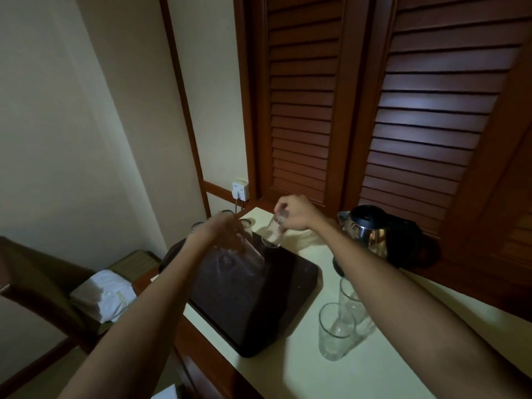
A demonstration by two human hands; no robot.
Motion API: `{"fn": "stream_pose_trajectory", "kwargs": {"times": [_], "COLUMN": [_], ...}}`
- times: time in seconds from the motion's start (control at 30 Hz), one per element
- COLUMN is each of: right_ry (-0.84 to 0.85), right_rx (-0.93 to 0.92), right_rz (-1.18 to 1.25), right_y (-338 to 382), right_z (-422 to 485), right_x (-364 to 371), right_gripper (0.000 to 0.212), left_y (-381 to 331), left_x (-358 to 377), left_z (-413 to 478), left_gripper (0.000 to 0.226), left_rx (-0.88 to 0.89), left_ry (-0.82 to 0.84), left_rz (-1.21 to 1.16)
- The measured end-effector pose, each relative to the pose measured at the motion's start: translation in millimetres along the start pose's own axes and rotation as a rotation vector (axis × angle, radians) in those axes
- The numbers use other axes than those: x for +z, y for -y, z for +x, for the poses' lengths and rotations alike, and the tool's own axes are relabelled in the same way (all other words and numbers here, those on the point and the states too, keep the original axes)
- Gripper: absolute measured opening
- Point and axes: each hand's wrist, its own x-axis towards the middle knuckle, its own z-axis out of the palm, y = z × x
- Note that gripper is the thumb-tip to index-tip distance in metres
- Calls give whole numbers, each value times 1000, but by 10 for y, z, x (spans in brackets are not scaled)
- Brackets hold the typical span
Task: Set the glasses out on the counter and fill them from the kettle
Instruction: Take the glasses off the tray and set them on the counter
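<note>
Head view shows your right hand [293, 213] pinching the base of a clear, straight-sided drinking glass [273, 233], inverted and tilted, its rim just above the far edge of the dark brown rectangular tray [288, 283]; your left hand [218, 227] is blurred, and seems closed on a second clear tumbler [244, 249], also tipped, though the smear makes that grip hard to confirm.

Two more upright clear glasses [335, 331] already stand on the pale cream counter [359, 370], just beside the tray's right edge and touching or nearly touching each other; further glasses [198, 226] remain at the tray's back left corner; the polished steel kettle with a black lid and handle [371, 231] sits at the back right, unused, so filling looks not yet begun.

Smooth glass held by fingertips at the base could slip, I judge, especially while you turn it over; your right forearm passes directly over the standing pair, and a low sweep could knock them together or off the front edge; two tilted glasses so near each other may clink; dim light hides transparent rims, so setting one down onto the tray's raised lip could tip it.
</note>
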Motion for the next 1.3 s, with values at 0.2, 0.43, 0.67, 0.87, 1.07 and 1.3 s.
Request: {"fn": "stream_pose_trajectory", "kwargs": {"times": [0.2, 0.43, 0.67, 0.87, 1.07, 1.3], "right_ry": [-349, -252, -73, -92, -148, -120], "right_rx": [197, 338, 264, 213, 352, 373], "right_rz": [891, 2036, 1959, 1489, 689, 459], "right_y": [-407, -592, -806, -1314, -1678, -1781], "right_z": [-855, -1767, -2486, -2836, -2861, -2727], "right_x": [-632, -803, -760, -598, -197, 173], "right_gripper": [44, 44, 58, 68, 71, 66], "left_y": [-160, -1297, -1982, -2116, -2399, -2471], "left_x": [241, 662, 979, 1431, 2305, 2957], "left_z": [-844, -1369, -1672, -1951, -1953, -1713], "left_gripper": [12, 55, 55, 78, 69, 60], "left_rx": [-81, 112, 203, 54, -41, -115], "left_ry": [-342, -123, -224, -365, -388, -453], "left_rz": [-1175, -2445, -2064, -1304, -938, -841]}}
